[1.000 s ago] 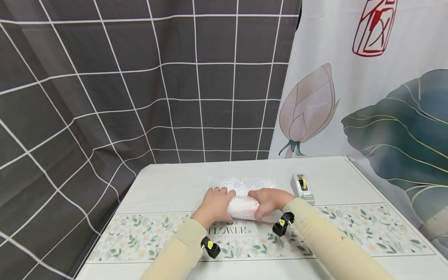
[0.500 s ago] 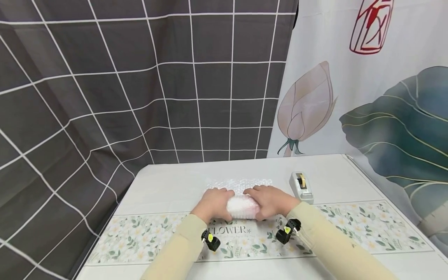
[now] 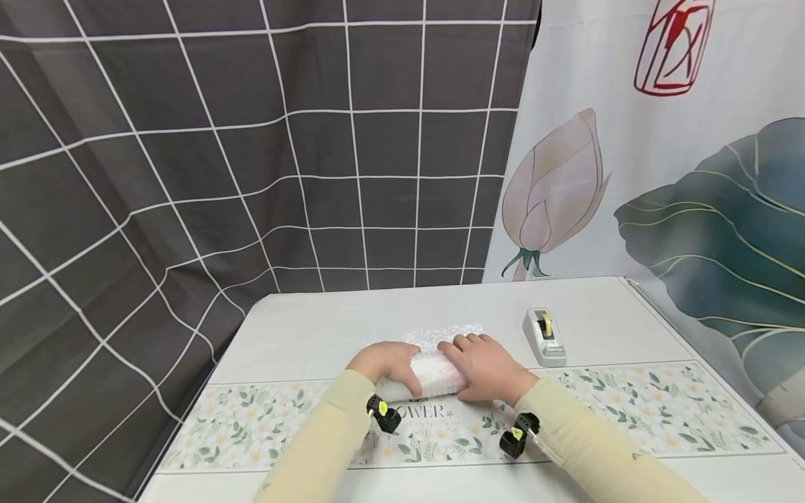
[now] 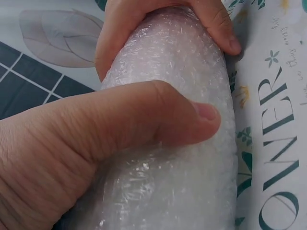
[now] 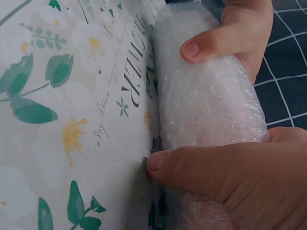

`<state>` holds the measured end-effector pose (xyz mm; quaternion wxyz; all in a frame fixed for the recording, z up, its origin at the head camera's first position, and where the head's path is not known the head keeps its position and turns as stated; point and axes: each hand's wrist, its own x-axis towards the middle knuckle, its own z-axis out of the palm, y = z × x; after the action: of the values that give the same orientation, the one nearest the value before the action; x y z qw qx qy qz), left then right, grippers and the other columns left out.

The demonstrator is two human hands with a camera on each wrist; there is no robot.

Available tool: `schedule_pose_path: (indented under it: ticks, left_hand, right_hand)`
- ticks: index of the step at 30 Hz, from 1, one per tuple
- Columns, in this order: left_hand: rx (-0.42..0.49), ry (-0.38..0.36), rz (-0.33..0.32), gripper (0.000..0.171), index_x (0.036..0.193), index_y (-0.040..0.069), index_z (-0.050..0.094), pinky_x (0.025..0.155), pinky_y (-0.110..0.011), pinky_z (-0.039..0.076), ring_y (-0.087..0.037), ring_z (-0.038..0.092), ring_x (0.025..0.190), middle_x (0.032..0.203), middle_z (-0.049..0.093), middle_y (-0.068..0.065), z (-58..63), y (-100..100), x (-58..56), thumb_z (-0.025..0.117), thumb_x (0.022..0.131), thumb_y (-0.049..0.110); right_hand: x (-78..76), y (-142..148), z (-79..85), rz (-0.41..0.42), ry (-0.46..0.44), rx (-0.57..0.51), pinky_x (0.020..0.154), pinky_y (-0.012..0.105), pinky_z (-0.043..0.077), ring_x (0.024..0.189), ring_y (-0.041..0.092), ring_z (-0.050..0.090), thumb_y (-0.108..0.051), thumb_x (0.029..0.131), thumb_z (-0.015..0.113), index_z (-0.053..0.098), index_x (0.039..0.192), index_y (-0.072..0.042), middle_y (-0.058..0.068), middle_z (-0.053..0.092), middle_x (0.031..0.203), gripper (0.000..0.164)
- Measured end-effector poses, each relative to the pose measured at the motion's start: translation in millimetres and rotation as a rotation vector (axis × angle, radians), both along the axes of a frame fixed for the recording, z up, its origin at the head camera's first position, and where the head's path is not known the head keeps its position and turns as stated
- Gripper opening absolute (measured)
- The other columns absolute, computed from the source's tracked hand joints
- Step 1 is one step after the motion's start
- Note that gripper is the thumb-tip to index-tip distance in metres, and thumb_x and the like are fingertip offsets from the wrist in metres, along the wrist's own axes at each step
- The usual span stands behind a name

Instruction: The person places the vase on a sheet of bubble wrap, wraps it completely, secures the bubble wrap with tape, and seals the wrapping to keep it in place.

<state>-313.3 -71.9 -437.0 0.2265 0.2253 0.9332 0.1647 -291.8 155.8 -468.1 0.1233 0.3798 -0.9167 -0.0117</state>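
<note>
A roll of bubble wrap [image 3: 436, 375] lies across the middle of the table, with a faint pinkish tint showing through its layers. A flat flap of the bubble wrap sheet reaches out behind it. My left hand [image 3: 388, 365] grips the roll's left end; in the left wrist view its thumb [image 4: 163, 115] lies over the top. Around the right end, my right hand [image 3: 487, 369] holds the roll, its thumb [image 5: 192, 165] along the near side, close to the tabletop. What is inside the wrap cannot be made out. The fingers behind the roll are partly hidden.
A white tape dispenser [image 3: 544, 338] with a yellowish tape roll stands to the right, behind my right wrist. The table [image 3: 314, 314] has a floral printed band with lettering. A dark grid curtain [image 3: 390, 154] and a white lotus-patterned curtain [image 3: 572, 70] hang behind.
Less flat sheet shows behind the roll than before. The roll now lies slightly slanted. My left hand has turned over its end, and my right hand's fingers have spread over the other end.
</note>
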Motion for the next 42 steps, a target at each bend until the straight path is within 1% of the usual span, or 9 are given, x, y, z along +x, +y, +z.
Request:
schedule_pose_path:
  ticks: [3, 6, 10, 16, 25, 30, 36, 39, 42]
  left_hand:
    - [0.022, 0.007, -0.007, 0.048, 0.104, 0.020, 0.064, 0.080, -0.031, 0.051, -0.011, 0.058, 0.079, 0.089, 0.064, 0.010, -2.3, -3, -0.3, 0.087, 0.062, 0.029]
    - [0.025, 0.070, -0.022, 0.053, 0.106, 0.020, 0.065, 0.076, -0.031, 0.051, -0.010, 0.058, 0.078, 0.088, 0.063, 0.011, -4.7, -5, 1.0, 0.087, 0.060, 0.033]
    - [-0.010, 0.193, -0.057, 0.060, 0.114, 0.020, 0.065, 0.074, -0.032, 0.051, -0.011, 0.058, 0.078, 0.090, 0.063, 0.011, -7.8, -8, 3.8, 0.086, 0.061, 0.040]
    - [-0.097, 0.390, -0.119, 0.078, 0.134, 0.020, 0.060, 0.088, -0.039, 0.052, -0.016, 0.062, 0.095, 0.112, 0.066, 0.004, -14.9, -9, 8.9, 0.084, 0.065, 0.048]
    - [-0.165, 0.574, -0.129, 0.086, 0.139, 0.023, 0.055, 0.096, -0.043, 0.048, -0.020, 0.058, 0.106, 0.119, 0.061, 0.001, -21.1, -3, 19.0, 0.085, 0.064, 0.052]
    - [-0.201, 0.651, -0.109, 0.091, 0.140, 0.025, 0.053, 0.093, -0.040, 0.045, -0.019, 0.055, 0.104, 0.115, 0.057, 0.001, -26.9, -2, 20.2, 0.087, 0.062, 0.058]
    - [-0.209, 0.730, -0.108, 0.082, 0.136, 0.023, 0.056, 0.095, -0.040, 0.046, -0.020, 0.057, 0.103, 0.113, 0.058, 0.001, -33.2, 1, 19.9, 0.086, 0.065, 0.053]
    - [-0.206, 0.745, -0.110, 0.078, 0.133, 0.022, 0.057, 0.097, -0.040, 0.047, -0.020, 0.058, 0.102, 0.112, 0.060, 0.001, -35.8, 1, 18.3, 0.085, 0.066, 0.051]
    - [-0.203, 0.743, -0.115, 0.076, 0.131, 0.022, 0.058, 0.095, -0.039, 0.048, -0.021, 0.059, 0.098, 0.111, 0.060, 0.001, -35.8, 0, 16.4, 0.085, 0.065, 0.050]
  right_hand:
    - [-2.7, -1, -1.8, 0.016, 0.009, -0.010, 0.083, 0.046, 0.054, 0.092, 0.027, 0.063, -0.037, 0.062, 0.085, 0.056, 0.130, -0.011, 0.007, 0.063, 0.104, 0.078]
    - [-5.4, -2, -2.0, 0.026, 0.003, -0.025, 0.075, 0.043, 0.055, 0.084, 0.024, 0.062, -0.036, 0.059, 0.083, 0.058, 0.123, -0.013, 0.004, 0.062, 0.098, 0.073]
    - [-9.0, -5, -1.2, 0.025, -0.032, -0.037, 0.064, 0.039, 0.052, 0.075, 0.021, 0.058, -0.036, 0.054, 0.082, 0.058, 0.116, -0.015, 0.001, 0.059, 0.090, 0.070]
    - [-13.2, -9, 2.6, -0.005, -0.117, -0.027, 0.057, 0.037, 0.050, 0.069, 0.019, 0.056, -0.037, 0.048, 0.084, 0.056, 0.107, -0.016, -0.002, 0.056, 0.083, 0.067]
    - [-20.5, -12, 12.0, -0.097, -0.319, 0.007, 0.062, 0.033, 0.051, 0.066, 0.011, 0.056, -0.040, 0.051, 0.086, 0.056, 0.104, -0.017, -0.008, 0.060, 0.077, 0.065]
    - [-28.1, -12, 15.2, -0.152, -0.507, -0.010, 0.068, 0.033, 0.051, 0.069, 0.011, 0.057, -0.038, 0.053, 0.083, 0.056, 0.104, -0.019, -0.011, 0.060, 0.078, 0.061]
    - [-37.5, -10, 16.8, -0.194, -0.754, -0.097, 0.080, 0.038, 0.052, 0.082, 0.014, 0.059, -0.035, 0.052, 0.081, 0.059, 0.109, -0.020, -0.008, 0.063, 0.090, 0.063]
    - [-39.3, -10, 16.8, -0.182, -0.786, -0.114, 0.083, 0.040, 0.052, 0.086, 0.014, 0.060, -0.035, 0.051, 0.081, 0.060, 0.111, -0.020, -0.008, 0.064, 0.095, 0.066]
    - [-38.3, -9, 17.4, -0.168, -0.753, -0.102, 0.084, 0.040, 0.052, 0.088, 0.014, 0.061, -0.038, 0.052, 0.081, 0.059, 0.117, -0.020, -0.007, 0.065, 0.098, 0.071]
